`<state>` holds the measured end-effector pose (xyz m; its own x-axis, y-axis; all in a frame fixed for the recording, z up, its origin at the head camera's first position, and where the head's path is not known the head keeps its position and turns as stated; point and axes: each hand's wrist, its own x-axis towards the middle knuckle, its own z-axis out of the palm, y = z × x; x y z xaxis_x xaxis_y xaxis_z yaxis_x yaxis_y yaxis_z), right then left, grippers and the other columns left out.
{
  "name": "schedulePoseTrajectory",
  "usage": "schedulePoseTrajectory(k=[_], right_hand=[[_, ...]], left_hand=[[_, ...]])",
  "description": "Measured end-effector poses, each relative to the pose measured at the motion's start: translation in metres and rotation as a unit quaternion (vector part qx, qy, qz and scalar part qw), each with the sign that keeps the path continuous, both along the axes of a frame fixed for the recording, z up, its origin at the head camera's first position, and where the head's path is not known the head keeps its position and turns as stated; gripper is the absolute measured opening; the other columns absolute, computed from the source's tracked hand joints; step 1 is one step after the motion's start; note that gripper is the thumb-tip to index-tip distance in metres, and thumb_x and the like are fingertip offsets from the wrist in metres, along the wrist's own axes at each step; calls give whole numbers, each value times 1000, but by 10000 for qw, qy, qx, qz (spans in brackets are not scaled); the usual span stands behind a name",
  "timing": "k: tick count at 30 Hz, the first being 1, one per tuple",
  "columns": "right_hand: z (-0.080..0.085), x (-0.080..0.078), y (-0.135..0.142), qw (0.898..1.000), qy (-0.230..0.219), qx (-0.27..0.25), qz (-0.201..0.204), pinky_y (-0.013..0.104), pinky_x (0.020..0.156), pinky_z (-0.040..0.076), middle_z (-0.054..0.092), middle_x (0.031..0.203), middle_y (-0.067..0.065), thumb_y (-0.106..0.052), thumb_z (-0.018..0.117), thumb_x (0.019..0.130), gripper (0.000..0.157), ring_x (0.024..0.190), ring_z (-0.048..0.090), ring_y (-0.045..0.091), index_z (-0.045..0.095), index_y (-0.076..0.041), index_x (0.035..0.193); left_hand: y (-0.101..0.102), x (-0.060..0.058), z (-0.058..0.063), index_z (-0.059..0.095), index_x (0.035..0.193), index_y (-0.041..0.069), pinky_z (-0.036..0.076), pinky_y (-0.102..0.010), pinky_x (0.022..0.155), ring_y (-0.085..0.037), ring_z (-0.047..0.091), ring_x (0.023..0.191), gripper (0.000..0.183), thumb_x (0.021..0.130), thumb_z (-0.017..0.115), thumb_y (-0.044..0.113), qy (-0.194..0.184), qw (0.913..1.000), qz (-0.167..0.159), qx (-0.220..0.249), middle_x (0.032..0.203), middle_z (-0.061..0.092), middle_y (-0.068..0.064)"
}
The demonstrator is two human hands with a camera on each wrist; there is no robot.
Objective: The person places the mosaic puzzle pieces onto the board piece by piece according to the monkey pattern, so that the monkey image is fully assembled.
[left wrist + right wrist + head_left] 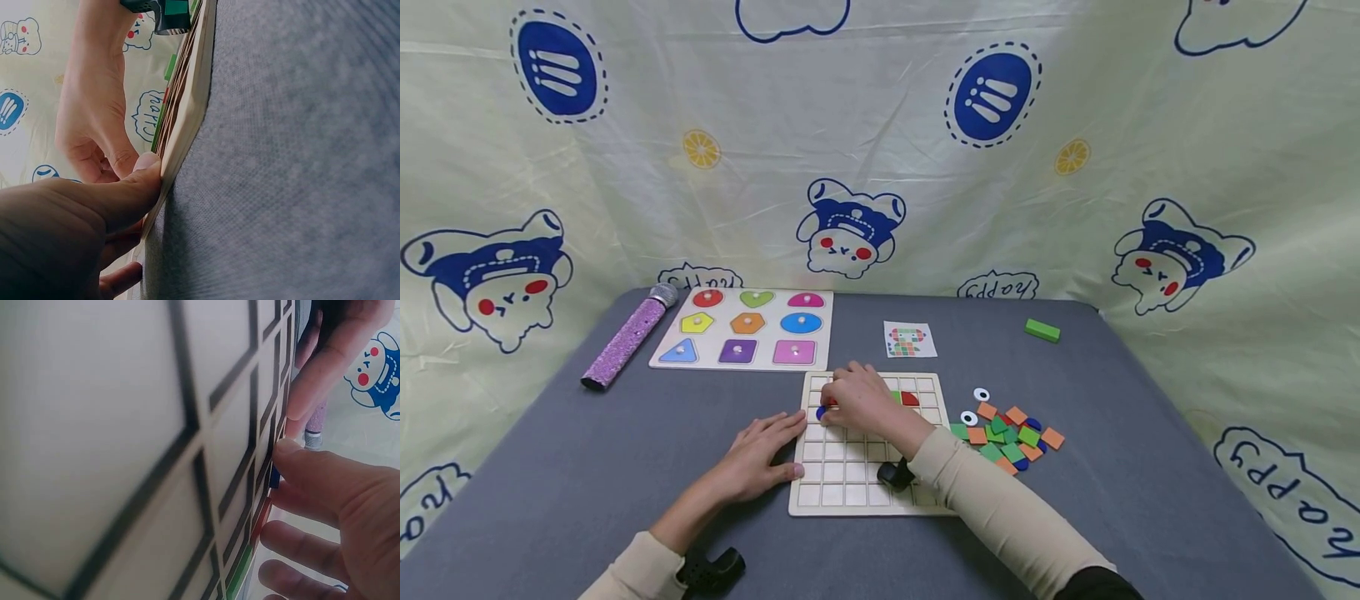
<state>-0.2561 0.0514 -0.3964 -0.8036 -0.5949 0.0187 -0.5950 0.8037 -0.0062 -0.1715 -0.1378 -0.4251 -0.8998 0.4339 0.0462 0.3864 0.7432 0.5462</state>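
A pale wooden grid board (808, 510) lies on the table in the head view. My left hand (752, 458) rests against its left edge, fingers mostly straight; in the left wrist view the thumb (145, 165) touches the rim. Over the board's upper left, my right hand (865, 404) pinches a blue piece (275, 477) between thumb and index finger at the leftmost column. Along the row above sit a red piece (910, 399) and a green square (896, 397); the right hand partly covers that row.
Loose orange, green, red and blue pieces (1017, 415) lie right of the board, beside two white rings with black centres (969, 418). Behind are a pattern card (931, 346), a green block (1042, 331), a shape puzzle (763, 348) and a glittery purple microphone (628, 340).
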Motion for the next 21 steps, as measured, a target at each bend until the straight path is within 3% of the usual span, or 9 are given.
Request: schedulePoseTrajectory(k=[11, 21], right_hand=[[-1, 1, 0, 9999, 75, -40, 58, 28, 72, 34, 65, 96, -5, -43, 71, 82, 26, 88, 48, 15, 73, -27, 101], [-3, 2, 2, 9998, 114, 2, 147, 28, 73, 37, 65, 100, -5, -41, 71, 82, 25, 89, 49, 15, 72, -28, 104]], left_hand=[[-1, 1, 1, 42, 141, 3, 20, -67, 105, -40, 31, 138, 64, 87, 66, 27, 141, 9999, -50, 5, 150, 38, -13], [-1, 2, 0, 41, 142, 3, 18, -66, 107, -39, 30, 140, 64, 87, 66, 26, 45, 10000, -20, 8, 151, 37, -12]])
